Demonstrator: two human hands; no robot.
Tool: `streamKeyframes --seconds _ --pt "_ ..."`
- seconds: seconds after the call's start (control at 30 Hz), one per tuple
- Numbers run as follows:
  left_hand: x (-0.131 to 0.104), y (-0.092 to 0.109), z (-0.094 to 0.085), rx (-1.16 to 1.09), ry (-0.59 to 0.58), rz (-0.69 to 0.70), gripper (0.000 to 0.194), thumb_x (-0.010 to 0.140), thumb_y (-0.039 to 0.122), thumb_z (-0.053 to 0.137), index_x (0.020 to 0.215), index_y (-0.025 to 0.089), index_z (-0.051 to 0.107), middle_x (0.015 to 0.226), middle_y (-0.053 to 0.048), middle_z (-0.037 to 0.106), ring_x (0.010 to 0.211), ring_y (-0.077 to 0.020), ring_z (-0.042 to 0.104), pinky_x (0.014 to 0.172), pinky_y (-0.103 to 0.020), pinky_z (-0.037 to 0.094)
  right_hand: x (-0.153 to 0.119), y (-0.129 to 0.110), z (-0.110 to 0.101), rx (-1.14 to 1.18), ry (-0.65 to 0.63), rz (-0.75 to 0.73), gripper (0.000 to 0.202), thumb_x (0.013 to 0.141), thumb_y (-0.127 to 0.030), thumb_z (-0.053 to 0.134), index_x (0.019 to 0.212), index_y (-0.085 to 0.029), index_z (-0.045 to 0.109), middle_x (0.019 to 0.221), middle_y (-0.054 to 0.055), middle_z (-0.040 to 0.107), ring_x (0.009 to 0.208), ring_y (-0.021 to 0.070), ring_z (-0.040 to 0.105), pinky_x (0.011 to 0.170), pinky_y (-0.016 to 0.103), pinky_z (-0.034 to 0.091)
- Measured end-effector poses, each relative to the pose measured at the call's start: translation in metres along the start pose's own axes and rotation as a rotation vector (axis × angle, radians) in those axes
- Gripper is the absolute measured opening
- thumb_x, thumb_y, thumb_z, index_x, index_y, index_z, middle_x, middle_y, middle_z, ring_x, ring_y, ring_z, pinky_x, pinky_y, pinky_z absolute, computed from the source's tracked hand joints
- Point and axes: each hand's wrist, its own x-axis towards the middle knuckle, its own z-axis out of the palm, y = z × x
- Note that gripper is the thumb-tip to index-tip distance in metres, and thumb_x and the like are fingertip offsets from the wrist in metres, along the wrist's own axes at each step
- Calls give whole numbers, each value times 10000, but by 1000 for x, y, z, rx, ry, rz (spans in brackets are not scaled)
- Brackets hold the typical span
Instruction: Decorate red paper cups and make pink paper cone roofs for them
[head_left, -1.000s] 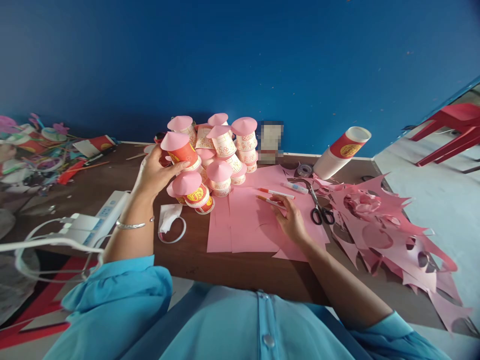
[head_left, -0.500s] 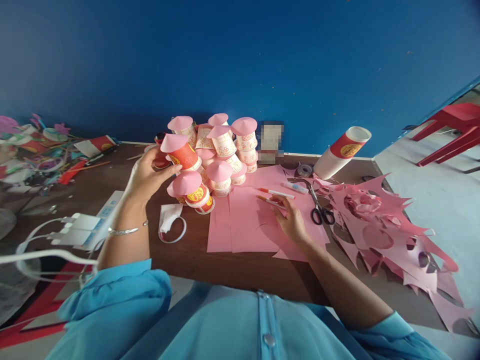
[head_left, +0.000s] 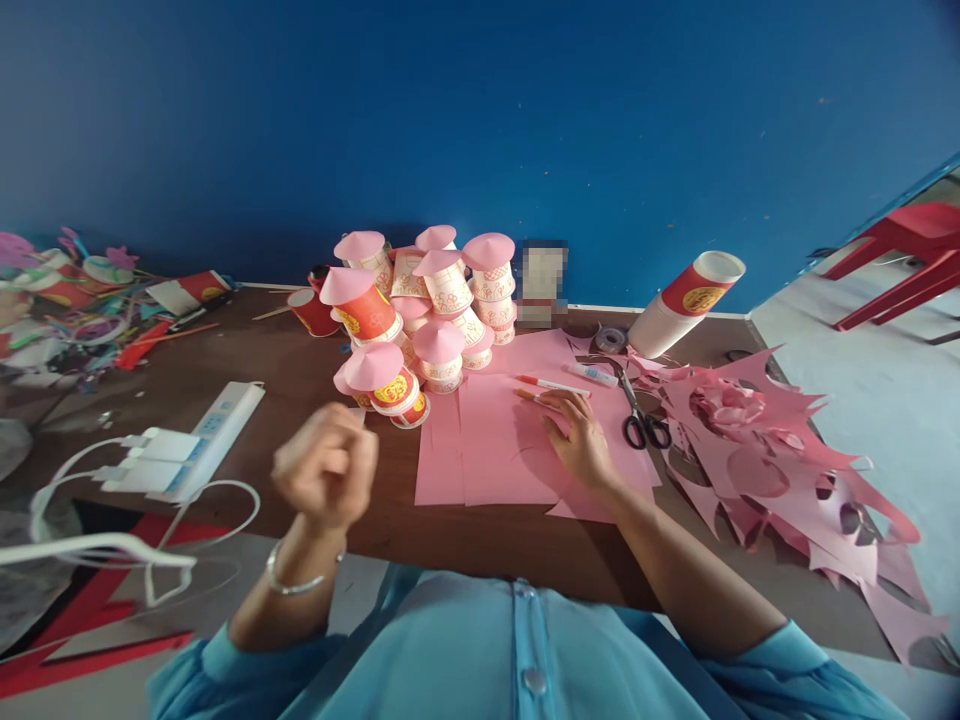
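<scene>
The left hand [head_left: 328, 465], blurred, is curled into a loose fist over the front edge of the worktop [head_left: 390, 520]; whether anything sits inside I cannot tell. The right hand [head_left: 583, 445] lies relaxed, fingers slightly bent, on the pink paper sheets [head_left: 495, 460] near the middle of that edge, probably steadying them, its fingertips beside the red felt-tip pen [head_left: 540, 383]. Cone-roofed paper cups [head_left: 441, 345] crowd toward the back edge, stacked presumably to save room. Scissors [head_left: 634, 430] lie right of the sheets, seemingly for easy reach, beside paper offcuts [head_left: 757, 475] heaped along the right edge
</scene>
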Motion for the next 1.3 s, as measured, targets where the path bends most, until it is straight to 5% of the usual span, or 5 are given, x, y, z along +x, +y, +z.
streamKeyframes --seconds 0.13,0.3,0.53,0.97,1.3 --pt "-34 55 43 -263 -768 185 345 972 275 576 641 247 483 522 22 517 517 -148 492 550 -330 426 0 2 0 -86 -44 -47 376 963 -177 570 1284 -303 719 1214 98 697 1187 296 632 1042 521 558" --pt "-52 67 106 -295 -1052 208 361 1005 364 598 676 217 575 623 3 615 611 -136 564 604 -296 423 -1 11 4 -265 -65 -56 430 883 -90 590 1274 -231 698 1243 133 685 1181 326 608 1027 537 555" --pt "-52 28 154 -22 -935 -19 310 976 326 614 697 197 575 696 -2 666 654 -139 584 673 -268 435 2 18 -2 -445 -111 -13 297 991 -120 492 1160 -210 719 1112 125 724 1087 301 603 951 435 547" --pt "-58 3 158 12 -976 -38 146 934 223 629 789 205 639 833 -33 748 749 -170 656 712 -281 450 17 15 -13 -641 -195 -48 432 1019 -85 445 1397 -203 619 1445 154 630 1320 305 561 1072 440 486" --pt "-56 2 160 -3 -985 -30 206 957 314 651 778 214 636 775 -13 726 691 -161 638 673 -273 448 22 28 -41 -746 -290 14 347 1039 -111 443 1256 -215 691 1079 132 738 1050 306 678 820 396 542"
